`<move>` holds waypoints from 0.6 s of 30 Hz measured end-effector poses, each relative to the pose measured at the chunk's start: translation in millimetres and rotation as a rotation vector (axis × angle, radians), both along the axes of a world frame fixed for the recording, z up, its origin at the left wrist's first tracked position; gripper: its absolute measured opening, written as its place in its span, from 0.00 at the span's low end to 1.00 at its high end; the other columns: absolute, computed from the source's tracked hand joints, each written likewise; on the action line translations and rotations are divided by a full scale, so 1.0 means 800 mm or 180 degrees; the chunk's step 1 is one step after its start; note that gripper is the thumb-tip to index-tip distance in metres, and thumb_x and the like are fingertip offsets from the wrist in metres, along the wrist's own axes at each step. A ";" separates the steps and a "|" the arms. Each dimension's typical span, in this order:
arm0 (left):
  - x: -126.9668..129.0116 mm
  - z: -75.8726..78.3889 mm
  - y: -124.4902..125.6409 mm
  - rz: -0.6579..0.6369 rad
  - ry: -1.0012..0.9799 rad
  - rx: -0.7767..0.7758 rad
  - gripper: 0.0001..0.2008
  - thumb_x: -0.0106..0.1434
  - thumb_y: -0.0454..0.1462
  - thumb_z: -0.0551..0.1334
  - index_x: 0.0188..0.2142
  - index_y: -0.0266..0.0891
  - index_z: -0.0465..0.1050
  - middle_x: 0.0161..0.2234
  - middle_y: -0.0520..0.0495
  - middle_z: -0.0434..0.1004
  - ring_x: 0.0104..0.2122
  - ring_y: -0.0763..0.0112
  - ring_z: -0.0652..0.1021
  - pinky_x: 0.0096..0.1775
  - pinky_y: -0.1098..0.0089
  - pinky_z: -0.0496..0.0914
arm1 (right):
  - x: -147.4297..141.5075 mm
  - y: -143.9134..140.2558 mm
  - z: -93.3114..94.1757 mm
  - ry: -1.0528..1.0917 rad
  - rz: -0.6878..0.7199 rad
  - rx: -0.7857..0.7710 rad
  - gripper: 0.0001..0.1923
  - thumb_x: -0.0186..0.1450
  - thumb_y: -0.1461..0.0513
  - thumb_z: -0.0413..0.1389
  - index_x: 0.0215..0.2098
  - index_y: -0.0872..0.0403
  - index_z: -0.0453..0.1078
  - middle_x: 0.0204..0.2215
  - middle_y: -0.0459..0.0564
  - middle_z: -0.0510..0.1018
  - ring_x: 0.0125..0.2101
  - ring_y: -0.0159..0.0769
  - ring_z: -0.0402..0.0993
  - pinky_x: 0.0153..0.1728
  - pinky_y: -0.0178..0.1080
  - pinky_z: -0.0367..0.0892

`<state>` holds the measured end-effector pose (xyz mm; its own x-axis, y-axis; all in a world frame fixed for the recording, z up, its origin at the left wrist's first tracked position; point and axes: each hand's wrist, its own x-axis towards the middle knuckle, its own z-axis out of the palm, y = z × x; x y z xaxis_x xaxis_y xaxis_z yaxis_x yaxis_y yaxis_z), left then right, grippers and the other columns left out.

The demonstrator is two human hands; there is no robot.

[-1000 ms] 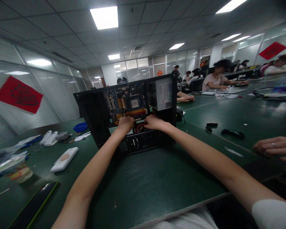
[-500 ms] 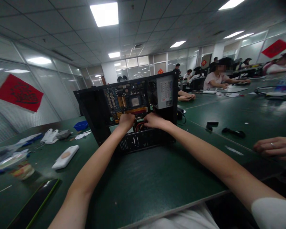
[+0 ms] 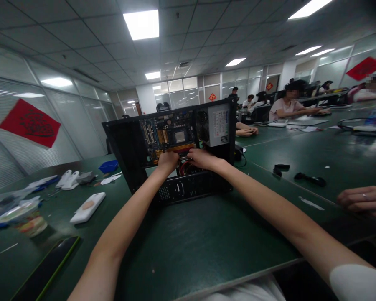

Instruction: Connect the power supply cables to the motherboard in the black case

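Observation:
An open black computer case (image 3: 125, 142) lies on its side on the green table (image 3: 207, 238), showing a motherboard (image 3: 166, 133) and a grey power supply (image 3: 217, 124). Both my arms reach into it. My left hand (image 3: 167, 161) is curled at the lower edge of the motherboard, near an orange strip. My right hand (image 3: 200, 158) sits just to its right, fingers bent over a bundle of red and black cables (image 3: 184, 168). What the fingers grip is hidden.
A white device (image 3: 87, 207), a food cup (image 3: 23, 217), a dark tablet (image 3: 44, 271) and a blue tray (image 3: 109, 166) lie to the left. Black straps (image 3: 310, 179) lie to the right. Another person's hand (image 3: 362, 200) rests at the right edge. Several people sit at far tables.
My hands have drawn slightly closer together inside the case. The view has shifted a little, so the case sits slightly further right.

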<state>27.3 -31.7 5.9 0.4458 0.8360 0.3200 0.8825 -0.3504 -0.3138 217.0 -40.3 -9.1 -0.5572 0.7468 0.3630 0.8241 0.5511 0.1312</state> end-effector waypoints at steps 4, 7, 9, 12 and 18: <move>-0.005 -0.003 -0.002 -0.0014 -0.0068 -0.0010 0.17 0.72 0.36 0.56 0.48 0.33 0.83 0.46 0.29 0.83 0.46 0.42 0.82 0.46 0.51 0.77 | -0.006 0.016 0.005 -0.0185 0.0343 0.0259 0.12 0.73 0.61 0.55 0.52 0.58 0.73 0.50 0.59 0.78 0.48 0.43 0.77 0.43 0.38 0.67; -0.006 -0.002 -0.004 0.0014 -0.0132 0.0034 0.17 0.72 0.38 0.57 0.48 0.33 0.83 0.47 0.30 0.82 0.47 0.43 0.82 0.47 0.52 0.77 | -0.011 0.033 0.006 -0.0330 0.0621 0.0442 0.12 0.72 0.61 0.56 0.51 0.59 0.73 0.50 0.59 0.78 0.46 0.43 0.77 0.43 0.39 0.67; -0.005 -0.001 -0.006 0.0077 -0.0151 0.0044 0.17 0.72 0.39 0.57 0.49 0.32 0.82 0.47 0.29 0.82 0.47 0.43 0.82 0.47 0.53 0.77 | -0.012 0.041 0.005 -0.0467 0.0723 0.0552 0.11 0.71 0.61 0.57 0.49 0.60 0.74 0.49 0.60 0.78 0.48 0.44 0.77 0.44 0.40 0.67; -0.003 0.000 -0.007 0.0135 -0.0133 -0.0001 0.18 0.71 0.39 0.58 0.49 0.31 0.82 0.47 0.27 0.81 0.48 0.43 0.82 0.47 0.53 0.77 | -0.013 0.045 0.003 -0.0618 0.0752 0.0750 0.12 0.71 0.61 0.55 0.48 0.61 0.74 0.49 0.62 0.79 0.52 0.48 0.74 0.47 0.43 0.66; -0.003 0.000 -0.009 0.0143 -0.0149 -0.0047 0.18 0.72 0.40 0.57 0.49 0.30 0.82 0.45 0.27 0.82 0.47 0.41 0.82 0.47 0.51 0.76 | -0.014 0.036 -0.002 -0.0612 0.0409 0.0559 0.15 0.71 0.61 0.53 0.52 0.61 0.73 0.48 0.64 0.81 0.48 0.50 0.77 0.44 0.43 0.66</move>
<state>25.2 -39.3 5.6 0.3924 0.8597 0.3271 0.9111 -0.3143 -0.2667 205.7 -11.3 -10.3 -0.7142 0.6008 0.3590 0.6998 0.6044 0.3808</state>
